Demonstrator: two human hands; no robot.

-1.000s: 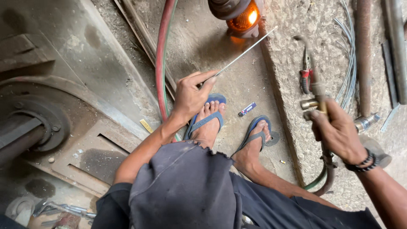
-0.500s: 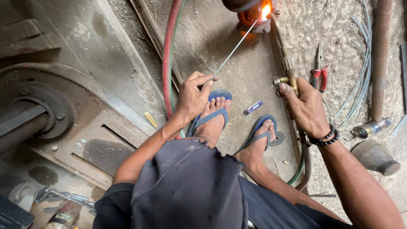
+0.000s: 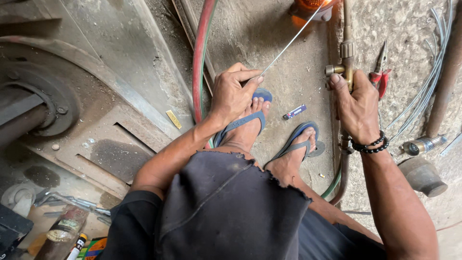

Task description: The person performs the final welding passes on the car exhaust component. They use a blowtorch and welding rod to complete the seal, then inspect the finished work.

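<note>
**Rod and torch meet at the glowing joint**

Head view: the left hand (image 3: pixel 234 94), centre of the frame, pinches a thin filler rod (image 3: pixel 288 44) between thumb and fingers (image 3: pixel 250 77); the rod slants up to the glowing orange workpiece (image 3: pixel 312 6) at the top edge. The right hand (image 3: pixel 358 103) is clenched round the brass torch body (image 3: pixel 345 65), right of centre, thumb beside the valve (the tip is cut off by the frame edge). A red hose (image 3: pixel 201 53) runs down the floor past the left wrist. Red-handled pliers (image 3: pixel 380 72) lie just right of the torch.

Doing this well likely means keeping the rod end at the hot spot, steadying both wrists, and holding the flame clear of the sandalled feet (image 3: pixel 269 132) and the hose.
</note>
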